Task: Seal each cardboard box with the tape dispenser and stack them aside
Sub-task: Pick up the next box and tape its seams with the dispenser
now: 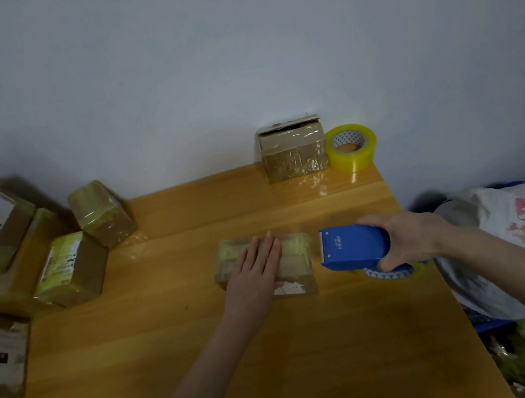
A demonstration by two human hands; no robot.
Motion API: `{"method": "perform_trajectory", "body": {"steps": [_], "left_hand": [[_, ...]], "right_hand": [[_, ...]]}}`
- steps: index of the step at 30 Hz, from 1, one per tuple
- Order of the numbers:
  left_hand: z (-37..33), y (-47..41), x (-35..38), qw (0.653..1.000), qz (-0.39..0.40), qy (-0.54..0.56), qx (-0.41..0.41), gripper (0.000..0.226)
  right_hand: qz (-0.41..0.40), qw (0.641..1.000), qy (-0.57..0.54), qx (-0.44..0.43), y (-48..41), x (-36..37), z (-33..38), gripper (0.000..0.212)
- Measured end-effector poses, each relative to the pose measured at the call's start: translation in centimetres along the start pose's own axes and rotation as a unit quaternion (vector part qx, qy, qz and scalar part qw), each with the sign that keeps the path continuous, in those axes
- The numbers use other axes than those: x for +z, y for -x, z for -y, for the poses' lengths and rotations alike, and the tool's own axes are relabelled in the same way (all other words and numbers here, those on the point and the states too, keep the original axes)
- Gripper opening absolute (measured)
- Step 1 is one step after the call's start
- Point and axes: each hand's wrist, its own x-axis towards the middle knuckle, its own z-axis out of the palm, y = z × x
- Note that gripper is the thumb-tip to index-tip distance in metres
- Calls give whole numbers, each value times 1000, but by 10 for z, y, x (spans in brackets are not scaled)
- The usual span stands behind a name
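A small flat cardboard box (295, 256), wrapped in yellowish tape, lies in the middle of the wooden table (209, 346). My left hand (255, 269) rests flat on its top with straight fingers. Just right of the box, my right hand (410, 236) grips a blue tape dispenser (352, 246), its toothed edge pointing at the box's right end. Another taped box (293, 150) stands at the back against the wall, its top flap slightly lifted.
A spare roll of yellow tape (351, 145) sits at the table's back right corner. Several taped boxes (68, 269) are piled along the left side. White plastic bags (517, 232) lie beyond the table's right edge.
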Motion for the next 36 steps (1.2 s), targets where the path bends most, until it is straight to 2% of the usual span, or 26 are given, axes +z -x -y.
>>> {"method": "perform_trajectory", "body": {"steps": [3, 8, 12, 17, 22, 25, 28, 31, 33, 36], "left_hand": [[2, -1, -5, 1000, 4, 23, 7, 76], [-22, -8, -18, 996, 25, 81, -26, 84], [-37, -14, -18, 993, 15, 107, -57, 75], [-33, -13, -14, 993, 15, 103, -51, 67], [-32, -13, -15, 992, 19, 116, -48, 63], [-33, -9, -15, 992, 13, 114, -43, 60], [-33, 1, -14, 989, -25, 141, -43, 55], [-41, -8, -24, 969, -69, 210, -109, 52], [-54, -24, -35, 961, -78, 193, -181, 53], [-69, -45, -45, 961, -37, 133, -239, 52]], "right_hand": [[-2, 999, 39, 10, -10, 0, 12, 77], [3, 999, 39, 20, -19, -3, 22, 80], [14, 997, 69, 29, -22, -14, 30, 79], [49, 995, 78, 25, -26, -37, 43, 69], [78, 992, 91, 28, -30, -49, 54, 70], [91, 990, 87, 56, -32, -46, 59, 69], [76, 989, 98, 86, -34, -23, 50, 69], [37, 995, -10, 88, -33, -23, 35, 79], [-34, 989, -107, 94, -32, -32, 25, 74], [-174, 940, -275, 105, -36, -35, 21, 53]]}}
